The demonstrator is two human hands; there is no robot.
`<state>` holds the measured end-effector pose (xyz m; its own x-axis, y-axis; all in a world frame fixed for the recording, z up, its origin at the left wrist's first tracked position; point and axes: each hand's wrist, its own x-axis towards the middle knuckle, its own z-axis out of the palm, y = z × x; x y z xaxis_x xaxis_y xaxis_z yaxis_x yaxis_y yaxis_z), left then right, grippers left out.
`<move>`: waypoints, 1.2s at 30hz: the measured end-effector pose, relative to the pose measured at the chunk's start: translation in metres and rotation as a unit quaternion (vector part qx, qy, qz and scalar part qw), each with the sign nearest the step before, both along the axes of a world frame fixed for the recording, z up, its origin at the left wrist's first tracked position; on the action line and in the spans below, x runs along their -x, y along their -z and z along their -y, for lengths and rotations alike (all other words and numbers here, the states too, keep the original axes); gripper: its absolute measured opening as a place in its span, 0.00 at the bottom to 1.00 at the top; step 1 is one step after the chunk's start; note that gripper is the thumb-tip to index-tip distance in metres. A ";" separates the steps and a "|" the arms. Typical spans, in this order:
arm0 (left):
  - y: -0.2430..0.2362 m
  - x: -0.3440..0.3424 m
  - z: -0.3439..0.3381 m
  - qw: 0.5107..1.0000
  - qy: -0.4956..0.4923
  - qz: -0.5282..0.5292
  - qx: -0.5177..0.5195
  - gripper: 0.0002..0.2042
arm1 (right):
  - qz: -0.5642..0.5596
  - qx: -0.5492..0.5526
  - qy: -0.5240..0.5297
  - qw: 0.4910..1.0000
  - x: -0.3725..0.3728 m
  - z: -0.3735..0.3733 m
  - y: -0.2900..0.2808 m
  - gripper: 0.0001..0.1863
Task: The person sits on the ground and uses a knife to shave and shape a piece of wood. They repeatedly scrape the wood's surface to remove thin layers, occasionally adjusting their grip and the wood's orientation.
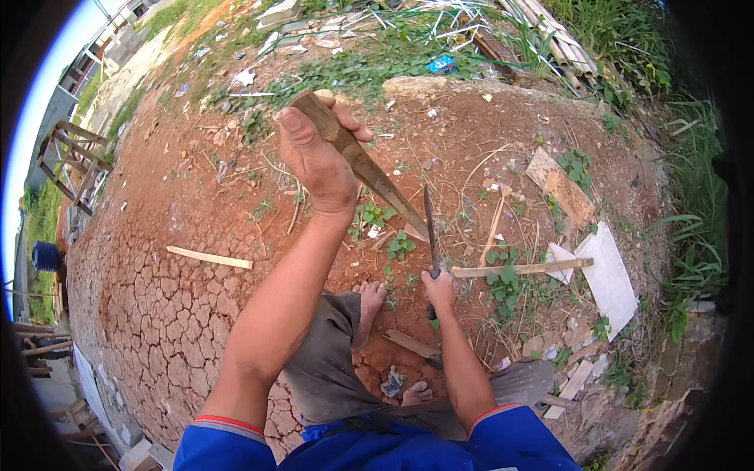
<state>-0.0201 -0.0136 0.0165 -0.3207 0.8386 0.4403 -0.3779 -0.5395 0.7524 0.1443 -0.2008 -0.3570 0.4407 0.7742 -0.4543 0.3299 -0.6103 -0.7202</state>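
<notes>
My left hand (318,161) is raised in front of me, closed round the thick upper end of a wooden stake (365,169). The stake slants down to the right and narrows to a thin tip low over the soil. In my right hand (438,289), closer to my body, is the handle of a machete (431,228) with a long dark blade. Its blade points up and away from me, its edge close to the stake's narrow end; I cannot tell whether they touch. My bare feet (369,302) are on the reddish earth below.
A pale wooden strip (210,257) lies on cracked soil to the left. At the right are a long stick (522,268), a white flat board (611,279) and a broken plank (569,196). Bamboo poles (554,39) lie at the far right, and a wooden frame (72,161) stands far left.
</notes>
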 end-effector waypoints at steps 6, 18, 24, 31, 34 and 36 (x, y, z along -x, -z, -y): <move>0.001 -0.010 -0.003 0.999 -0.004 -0.026 0.025 0.35 | 0.018 -0.017 -0.007 1.000 0.007 -0.010 -0.016 0.21; 0.012 0.019 -0.044 0.997 -0.002 -0.028 0.078 0.37 | 0.018 0.035 0.004 0.999 0.012 -0.013 -0.051 0.20; 0.017 0.029 -0.050 0.995 0.067 -0.054 0.059 0.36 | 0.033 -0.012 -0.033 0.999 0.002 -0.010 -0.048 0.22; 0.014 0.024 -0.052 0.993 0.103 -0.046 0.039 0.36 | 0.010 0.056 0.006 0.998 0.005 -0.009 -0.030 0.24; 0.016 0.026 -0.052 0.992 0.106 -0.041 0.047 0.36 | 0.032 -0.027 0.009 0.999 0.006 -0.006 -0.022 0.23; 0.017 0.029 -0.051 0.993 0.103 -0.037 0.053 0.35 | 0.032 -0.034 -0.020 0.999 0.002 -0.003 -0.018 0.23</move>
<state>-0.0494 0.0372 -0.0005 -0.1079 0.9257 0.3625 -0.4134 -0.3735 0.8304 0.1420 -0.1982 -0.3391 0.4357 0.8198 -0.3716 0.3999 -0.5462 -0.7360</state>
